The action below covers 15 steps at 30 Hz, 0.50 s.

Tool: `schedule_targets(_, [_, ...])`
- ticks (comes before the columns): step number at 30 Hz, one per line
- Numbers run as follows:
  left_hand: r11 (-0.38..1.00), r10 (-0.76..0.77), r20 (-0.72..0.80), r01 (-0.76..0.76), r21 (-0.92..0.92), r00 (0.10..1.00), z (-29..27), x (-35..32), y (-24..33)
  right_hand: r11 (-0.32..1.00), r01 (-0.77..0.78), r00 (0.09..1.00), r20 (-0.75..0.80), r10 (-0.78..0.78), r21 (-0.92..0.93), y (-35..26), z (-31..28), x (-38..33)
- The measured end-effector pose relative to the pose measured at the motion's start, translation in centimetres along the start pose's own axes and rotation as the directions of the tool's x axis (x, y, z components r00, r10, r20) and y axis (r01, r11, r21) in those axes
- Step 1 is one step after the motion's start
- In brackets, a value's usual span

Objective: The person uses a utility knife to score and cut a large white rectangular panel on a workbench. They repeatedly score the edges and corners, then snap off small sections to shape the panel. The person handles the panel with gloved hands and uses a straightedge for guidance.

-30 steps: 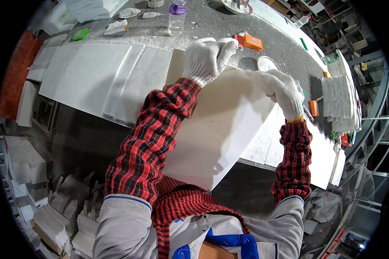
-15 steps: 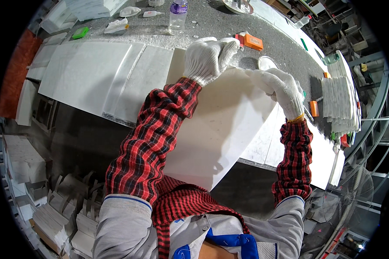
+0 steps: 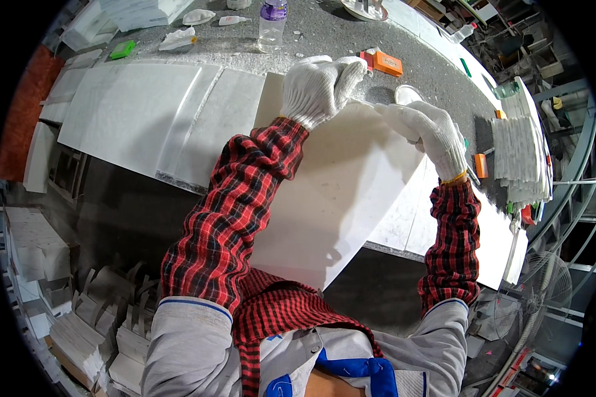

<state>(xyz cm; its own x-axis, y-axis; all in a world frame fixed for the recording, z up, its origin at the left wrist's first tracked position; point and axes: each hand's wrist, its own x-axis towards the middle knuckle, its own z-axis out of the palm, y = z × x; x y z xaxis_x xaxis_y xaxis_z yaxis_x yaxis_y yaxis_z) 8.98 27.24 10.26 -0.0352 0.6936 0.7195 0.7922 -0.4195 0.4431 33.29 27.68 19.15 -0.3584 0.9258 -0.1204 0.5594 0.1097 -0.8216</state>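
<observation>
A pale, smooth rectangular slab (image 3: 324,185) lies before me, its near end reaching down to my apron. My left hand (image 3: 321,91), in a white knitted glove, rests at the slab's far edge with its fingers curled in. Whatever those fingers hold is hidden. Beside it, my right hand (image 3: 434,135), gloved alike, is at the slab's far right corner. Its fingers are pressed together and point left along the edge; white glove against white slab hides what they grip. A small round white dish (image 3: 409,95) sits just beyond the right hand.
Orange and red small boxes (image 3: 385,63) lie past my hands on the grey speckled tabletop (image 3: 338,40). A purple-labelled bottle (image 3: 272,26) stands farther back. White panels (image 3: 129,112) cover the left side. Stacked thin slabs (image 3: 520,145) stand right, above a fan (image 3: 533,301).
</observation>
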Motion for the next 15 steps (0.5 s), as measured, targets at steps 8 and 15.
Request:
schedule_targets(8, [0.992, 0.093, -0.177, -0.107, -0.07, 0.98, 0.75, 0.04, -0.54, 1.0, -0.002, 1.0, 0.029, 0.002, -0.017, -0.07, 0.0, 0.41])
schedule_targets(15, [0.998, 0.057, -0.026, -0.057, 0.0, 0.998, 0.11, -0.05, -0.36, 0.999, -0.007, 1.0, 0.029, 0.008, -0.033, -0.15, -0.07, 0.49])
